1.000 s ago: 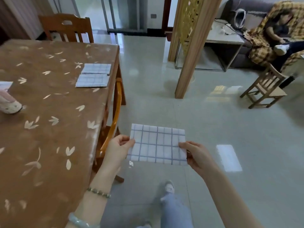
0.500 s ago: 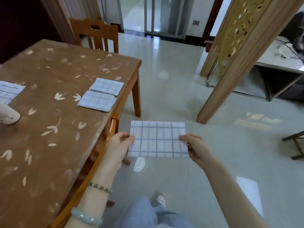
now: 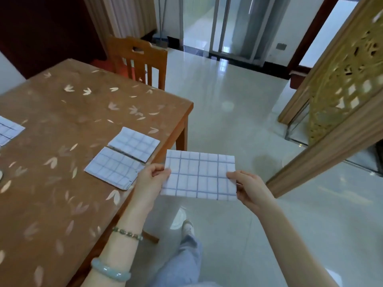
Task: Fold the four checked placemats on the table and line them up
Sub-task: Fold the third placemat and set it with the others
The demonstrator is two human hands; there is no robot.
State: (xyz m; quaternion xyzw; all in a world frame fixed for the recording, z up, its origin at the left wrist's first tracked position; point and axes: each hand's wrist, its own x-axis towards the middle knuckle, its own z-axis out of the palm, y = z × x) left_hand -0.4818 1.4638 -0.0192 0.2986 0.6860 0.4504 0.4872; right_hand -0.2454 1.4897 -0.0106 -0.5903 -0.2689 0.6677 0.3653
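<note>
— Anything cut off?
— Fourth mat (image 3: 9,129), clipped at left edge.
— Grip?
— Left hand (image 3: 152,181), right hand (image 3: 250,187) pinching held mat (image 3: 200,176) between them, off the table (image 3: 62,204).
— Nearby?
— Near folded mat (image 3: 114,167) just left of left fingers (image 3: 163,172); far folded mat (image 3: 134,143) beside it.

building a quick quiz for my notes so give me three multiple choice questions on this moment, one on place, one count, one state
1. Where is the held placemat? A) on a chair seat B) in the air past the table edge, above the floor C) under an arm
2. How many folded mats lie side by side near the table corner? A) one B) two C) four
3. Who holds the held placemat? A) both hands pinch its sides B) one hand only C) nobody
Answers: B, floor shows beneath it; B, near mat and far mat; A, left hand and right hand each pinch a side.
</note>
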